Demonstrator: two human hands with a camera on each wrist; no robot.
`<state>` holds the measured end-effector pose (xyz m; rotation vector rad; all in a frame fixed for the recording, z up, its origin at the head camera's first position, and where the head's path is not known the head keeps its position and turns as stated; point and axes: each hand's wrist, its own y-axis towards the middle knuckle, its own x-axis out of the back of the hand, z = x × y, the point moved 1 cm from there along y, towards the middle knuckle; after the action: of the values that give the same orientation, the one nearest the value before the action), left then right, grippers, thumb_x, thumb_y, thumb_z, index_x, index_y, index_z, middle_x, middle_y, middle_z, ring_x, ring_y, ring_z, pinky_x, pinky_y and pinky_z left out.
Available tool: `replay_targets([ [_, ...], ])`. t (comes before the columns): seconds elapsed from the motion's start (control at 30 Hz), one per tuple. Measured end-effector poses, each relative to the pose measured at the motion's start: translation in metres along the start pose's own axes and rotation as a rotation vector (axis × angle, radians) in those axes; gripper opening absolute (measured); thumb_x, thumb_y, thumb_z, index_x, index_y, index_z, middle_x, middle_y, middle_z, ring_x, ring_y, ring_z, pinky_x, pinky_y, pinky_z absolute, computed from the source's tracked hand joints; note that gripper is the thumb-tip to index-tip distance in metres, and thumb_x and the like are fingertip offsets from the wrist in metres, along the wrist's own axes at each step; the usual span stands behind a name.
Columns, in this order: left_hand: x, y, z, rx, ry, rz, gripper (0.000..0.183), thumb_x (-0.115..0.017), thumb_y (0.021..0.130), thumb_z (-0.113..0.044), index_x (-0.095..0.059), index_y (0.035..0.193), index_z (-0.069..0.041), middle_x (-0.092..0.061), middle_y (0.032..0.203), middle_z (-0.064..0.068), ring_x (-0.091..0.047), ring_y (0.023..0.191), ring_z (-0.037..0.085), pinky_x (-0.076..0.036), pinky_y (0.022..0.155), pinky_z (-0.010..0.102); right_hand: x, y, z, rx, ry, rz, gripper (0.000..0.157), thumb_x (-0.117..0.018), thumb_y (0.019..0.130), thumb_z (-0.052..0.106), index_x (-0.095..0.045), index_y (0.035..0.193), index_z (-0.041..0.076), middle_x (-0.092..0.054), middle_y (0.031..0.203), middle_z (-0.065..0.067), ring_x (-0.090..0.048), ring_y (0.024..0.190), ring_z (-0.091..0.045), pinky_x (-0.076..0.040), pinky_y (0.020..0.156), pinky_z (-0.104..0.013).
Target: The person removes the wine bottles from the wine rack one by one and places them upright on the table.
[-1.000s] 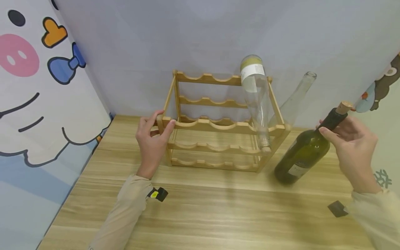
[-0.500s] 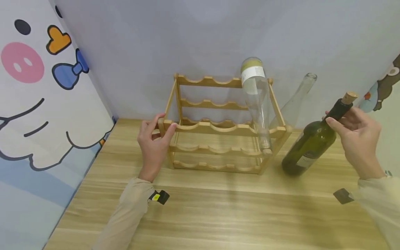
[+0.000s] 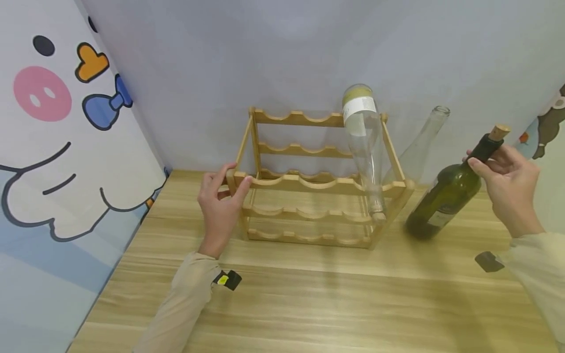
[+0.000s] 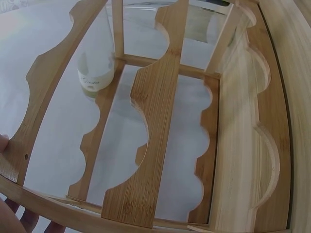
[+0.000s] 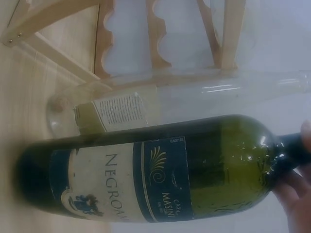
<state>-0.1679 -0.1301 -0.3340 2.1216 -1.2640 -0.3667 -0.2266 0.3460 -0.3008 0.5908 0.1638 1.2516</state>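
In the head view my left hand (image 3: pixel 219 208) grips the front left corner of a wooden wine rack (image 3: pixel 309 183), thumb on the top front rail. My right hand (image 3: pixel 507 184) holds a green wine bottle (image 3: pixel 454 193) by its dark neck, a cork (image 3: pixel 500 131) in its mouth. The bottle leans, its base low over the table to the right of the rack. Its label (image 5: pixel 121 182) shows in the right wrist view. A corked clear bottle (image 3: pixel 364 135) lies across the top tier at the right end, neck toward me.
A second clear bottle (image 3: pixel 421 139), without a cork, stands on the wooden table (image 3: pixel 309 304) behind the rack's right side. A pale wall (image 3: pixel 212 59) rises close behind. Cartoon drawings cover the panel (image 3: pixel 53 166) at left.
My right hand has shifted the green bottle a little away from me and to the right. The left hand keeps its grip on the rack; the head view has tilted slightly.
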Motion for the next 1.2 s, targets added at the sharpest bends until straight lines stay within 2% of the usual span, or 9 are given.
replay_targets([
  [0.13, 0.000, 0.000, 0.000, 0.002, -0.003, 0.000, 0.033, -0.074, 0.079, 0.000, -0.065, 0.110, 0.006, -0.045, 0.084, 0.021, -0.051, 0.078, 0.030, -0.049, 0.059, 0.022, -0.001, 0.007, -0.004, 0.000, -0.055, -0.007, 0.042, -0.067, 0.083, -0.007, -0.060, 0.123, 0.000, -0.070, 0.099, 0.003, -0.067, 0.084, -0.003, -0.048, 0.082, -0.010],
  [0.27, -0.001, 0.001, 0.000, -0.007, -0.001, -0.005, 0.033, -0.074, 0.079, 0.001, -0.065, 0.110, 0.007, -0.045, 0.083, 0.021, -0.052, 0.077, 0.029, -0.050, 0.059, 0.021, -0.003, 0.013, -0.007, -0.002, -0.035, 0.003, 0.042, -0.066, 0.083, -0.006, -0.060, 0.124, 0.001, -0.069, 0.098, 0.004, -0.066, 0.085, -0.002, -0.048, 0.082, -0.010],
  [0.33, -0.001, 0.002, 0.001, -0.010, -0.001, -0.007, 0.033, -0.074, 0.079, 0.000, -0.065, 0.110, 0.007, -0.045, 0.083, 0.020, -0.052, 0.077, 0.028, -0.050, 0.059, 0.019, -0.005, 0.016, -0.009, -0.008, 0.016, -0.002, 0.040, -0.067, 0.083, -0.007, -0.061, 0.122, 0.000, -0.070, 0.096, 0.004, -0.067, 0.083, -0.003, -0.048, 0.082, -0.010],
  [0.47, -0.001, 0.002, 0.002, -0.016, 0.001, -0.001, 0.033, -0.074, 0.079, 0.000, -0.065, 0.110, 0.008, -0.045, 0.083, 0.021, -0.052, 0.077, 0.028, -0.050, 0.059, 0.018, -0.008, 0.021, -0.014, -0.029, 0.189, -0.014, 0.040, -0.067, 0.080, -0.012, -0.062, 0.119, -0.003, -0.071, 0.093, -0.001, -0.068, 0.081, -0.006, -0.050, 0.079, -0.010],
  [0.53, -0.001, 0.002, 0.002, -0.019, 0.001, 0.002, 0.033, -0.074, 0.078, 0.001, -0.065, 0.110, 0.008, -0.045, 0.083, 0.022, -0.052, 0.077, 0.029, -0.050, 0.059, 0.018, -0.009, 0.024, -0.016, -0.037, 0.221, -0.014, 0.041, -0.067, 0.080, -0.012, -0.062, 0.119, -0.003, -0.071, 0.092, -0.001, -0.068, 0.080, -0.006, -0.050, 0.079, -0.010],
  [0.77, -0.001, 0.001, 0.003, -0.016, -0.006, 0.000, 0.034, -0.075, 0.078, 0.001, -0.065, 0.110, 0.008, -0.045, 0.083, 0.022, -0.053, 0.078, 0.029, -0.051, 0.060, 0.019, -0.008, 0.030, -0.018, -0.039, -0.015, 0.015, 0.041, -0.067, 0.084, -0.004, -0.061, 0.124, 0.003, -0.070, 0.094, 0.010, -0.066, 0.082, 0.000, -0.047, 0.079, -0.008],
  [1.0, -0.002, 0.000, 0.004, -0.017, -0.005, -0.007, 0.034, -0.075, 0.077, 0.001, -0.065, 0.109, 0.008, -0.046, 0.083, 0.022, -0.054, 0.078, 0.025, -0.051, 0.059, 0.018, -0.006, 0.030, -0.024, -0.079, 0.120, 0.011, 0.039, -0.068, 0.082, -0.007, -0.062, 0.121, 0.001, -0.071, 0.091, 0.005, -0.067, 0.081, -0.003, -0.048, 0.079, -0.008],
  [1.07, -0.002, 0.000, 0.004, -0.014, -0.007, -0.010, 0.034, -0.075, 0.077, 0.002, -0.065, 0.109, 0.008, -0.046, 0.083, 0.022, -0.053, 0.079, 0.024, -0.051, 0.060, 0.019, -0.005, 0.030, -0.024, -0.078, 0.118, 0.010, 0.039, -0.068, 0.082, -0.006, -0.062, 0.121, 0.001, -0.071, 0.090, 0.006, -0.067, 0.081, -0.002, -0.048, 0.079, -0.008],
  [1.2, -0.002, 0.000, 0.004, -0.018, -0.010, -0.017, 0.034, -0.075, 0.077, 0.002, -0.065, 0.109, 0.009, -0.046, 0.084, 0.022, -0.053, 0.080, 0.022, -0.051, 0.061, 0.019, -0.006, 0.029, -0.025, -0.080, 0.179, 0.042, 0.038, -0.067, 0.083, -0.007, -0.061, 0.120, 0.001, -0.071, 0.093, 0.003, -0.067, 0.083, -0.004, -0.048, 0.079, -0.008],
])
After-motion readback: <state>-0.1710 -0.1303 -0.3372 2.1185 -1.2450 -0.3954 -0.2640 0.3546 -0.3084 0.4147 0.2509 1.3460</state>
